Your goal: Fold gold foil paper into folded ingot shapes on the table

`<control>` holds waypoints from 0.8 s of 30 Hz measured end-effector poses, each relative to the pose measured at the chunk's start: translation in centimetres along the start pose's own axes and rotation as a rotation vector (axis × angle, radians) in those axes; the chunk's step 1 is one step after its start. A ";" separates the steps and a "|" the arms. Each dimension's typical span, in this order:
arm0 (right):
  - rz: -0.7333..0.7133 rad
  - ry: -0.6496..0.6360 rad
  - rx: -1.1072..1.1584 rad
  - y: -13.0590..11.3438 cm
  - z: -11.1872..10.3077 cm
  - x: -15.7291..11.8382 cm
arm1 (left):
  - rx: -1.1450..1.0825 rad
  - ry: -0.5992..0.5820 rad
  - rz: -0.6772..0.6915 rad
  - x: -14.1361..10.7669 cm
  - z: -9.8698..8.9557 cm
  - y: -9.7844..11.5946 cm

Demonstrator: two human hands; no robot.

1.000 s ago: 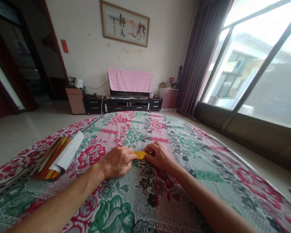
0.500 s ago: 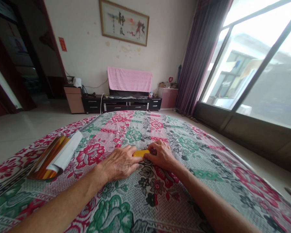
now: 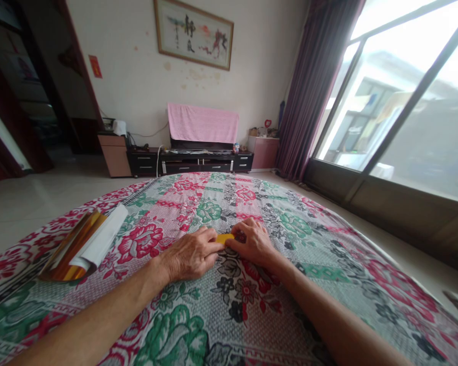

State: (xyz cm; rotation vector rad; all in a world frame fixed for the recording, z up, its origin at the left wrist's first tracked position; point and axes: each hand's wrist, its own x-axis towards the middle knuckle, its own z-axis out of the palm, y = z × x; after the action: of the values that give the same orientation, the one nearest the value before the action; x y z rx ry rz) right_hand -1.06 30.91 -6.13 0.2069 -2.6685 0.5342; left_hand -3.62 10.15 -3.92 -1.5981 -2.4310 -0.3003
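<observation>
Strip, yellow and short, is held between two hands near the middle of the cloth; clock directions are counted from it.

All around it, a round surface is covered by the cloth, patterned with red, green and black flowers on a pale ground. At two o'clock, daylight is let in by the window, and at one o'clock the wall is met by the purple curtain. Beyond the cloth's far edge, at twelve o'clock, a low black stand is set along the wall. Above the stand, a wide dark-edged object is draped with the pink towel. Higher up, still at twelve, the framed picture is hung slightly tilted.

At nine o'clock, well apart from the strip, the brown and gold sheets are laid on the cloth, curled, with the white paper rolled at their side nearer the hands.

Between eight and nine, the strip's near end is pinched by the thumb and forefinger of the left hand. At three, its other end is pinched by the thumb and fingertips of the right hand, the fingers curved. Both ends are partly hidden by fingers; only the middle is exposed.
</observation>
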 end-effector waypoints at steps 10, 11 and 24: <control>0.000 -0.022 0.022 0.0 -0.2 0.2 | 0.075 -0.011 -0.014 0.3 0.1 0.5; -0.003 -0.016 0.023 0.0 -0.2 0.2 | 0.081 -0.013 -0.017 0.3 0.1 0.5; 0.080 -0.101 0.073 0.8 -0.5 1.5 | 0.043 0.006 -0.047 0.2 0.4 0.4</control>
State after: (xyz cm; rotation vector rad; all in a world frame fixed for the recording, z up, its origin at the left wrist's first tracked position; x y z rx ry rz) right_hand -2.36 31.73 -5.32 0.1527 -2.7673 0.6639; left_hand -3.42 10.62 -4.25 -1.5225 -2.4558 -0.2588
